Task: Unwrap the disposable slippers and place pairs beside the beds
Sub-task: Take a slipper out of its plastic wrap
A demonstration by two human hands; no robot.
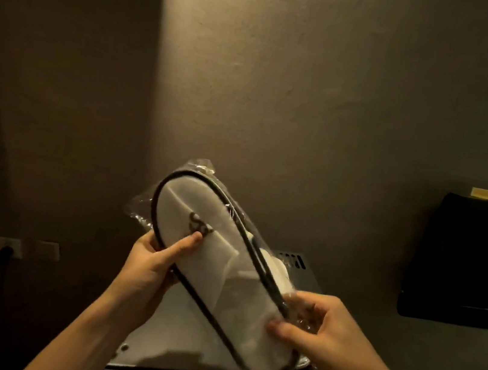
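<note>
We hold a pair of white disposable slippers point(218, 263), edged in dark piping and marked with a dark logo near the toe, raised in front of a dim wall point(312, 100). The pair lies tilted, toe end up and to the left, heel end down and to the right, inside a clear plastic wrapper point(140, 213) that crinkles out beyond the toe. Our left hand point(151, 266) is clamped on the toe half, thumb pressed across the top beside the logo, fingers hidden beneath. Our right hand point(319, 332) is closed on the heel end, thumb and fingertips pinching slipper and loose plastic together. Below the pair sits a pale flat surface point(173, 332). A wall socket point(7, 247) with a plug shows at left; a dark screen point(472, 260) hangs at right.
</note>
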